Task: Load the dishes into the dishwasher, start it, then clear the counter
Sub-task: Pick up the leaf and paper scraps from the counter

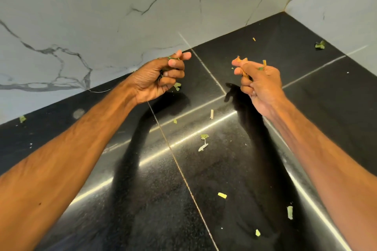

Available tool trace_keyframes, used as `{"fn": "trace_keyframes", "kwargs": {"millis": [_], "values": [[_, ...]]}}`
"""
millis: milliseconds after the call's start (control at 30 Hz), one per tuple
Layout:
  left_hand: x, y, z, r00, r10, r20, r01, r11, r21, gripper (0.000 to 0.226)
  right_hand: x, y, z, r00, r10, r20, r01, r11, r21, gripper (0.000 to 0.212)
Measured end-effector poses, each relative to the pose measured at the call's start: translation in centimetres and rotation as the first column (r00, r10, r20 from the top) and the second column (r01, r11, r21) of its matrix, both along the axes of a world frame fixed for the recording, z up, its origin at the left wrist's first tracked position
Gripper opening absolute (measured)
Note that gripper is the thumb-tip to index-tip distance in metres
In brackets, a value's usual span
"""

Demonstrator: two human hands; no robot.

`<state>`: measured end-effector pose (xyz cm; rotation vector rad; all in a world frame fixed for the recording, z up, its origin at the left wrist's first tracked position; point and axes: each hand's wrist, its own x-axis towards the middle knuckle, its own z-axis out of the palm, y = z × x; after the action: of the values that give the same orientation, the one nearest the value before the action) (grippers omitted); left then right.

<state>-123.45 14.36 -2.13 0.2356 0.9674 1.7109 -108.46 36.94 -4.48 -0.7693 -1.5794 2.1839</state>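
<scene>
Clearing the counter [326, 108]: left hand [157, 79] clutches green scraps [173, 58], right hand [259, 81] pinches orange peel [244, 73], both above it; overfull grips could drop pieces onto it.

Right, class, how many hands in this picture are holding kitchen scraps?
2. The left hand grips green leaf bits above the counter, near the wall; the right hand pinches orange peelings, further right. More may be hidden inside the curled fingers.
</scene>
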Motion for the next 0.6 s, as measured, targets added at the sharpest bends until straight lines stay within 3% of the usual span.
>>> {"fn": "trace_keyframes", "kwargs": {"millis": [233,333,467,600], "values": [[-0.7,-2.5,0.8,0.994,0.083,-0.067,-0.097,0.966,-0.240,0.043,-1.1,-4.0,1.0,0.987,0.150,0.058,-0.139,0.977,-0.162,0.015],[0.2,-2.5,0.7,0.982,0.067,-0.177,-0.117,0.950,-0.291,0.045,-1.2,-5.1,0.8,0.981,0.178,0.073,-0.156,0.959,-0.236,0.014],[1.9,-2.3,1.0,0.971,-0.032,-0.237,-0.022,0.975,-0.221,0.038,-0.6,-6.1,0.5,0.968,0.230,0.098,-0.206,0.955,-0.211,0.012],[3.4,-2.0,1.0,0.986,-0.051,-0.158,0.028,0.989,-0.148,0.030,0.0,-6.5,0.8,0.963,0.245,0.114,-0.221,0.956,-0.193,0.011]]}}
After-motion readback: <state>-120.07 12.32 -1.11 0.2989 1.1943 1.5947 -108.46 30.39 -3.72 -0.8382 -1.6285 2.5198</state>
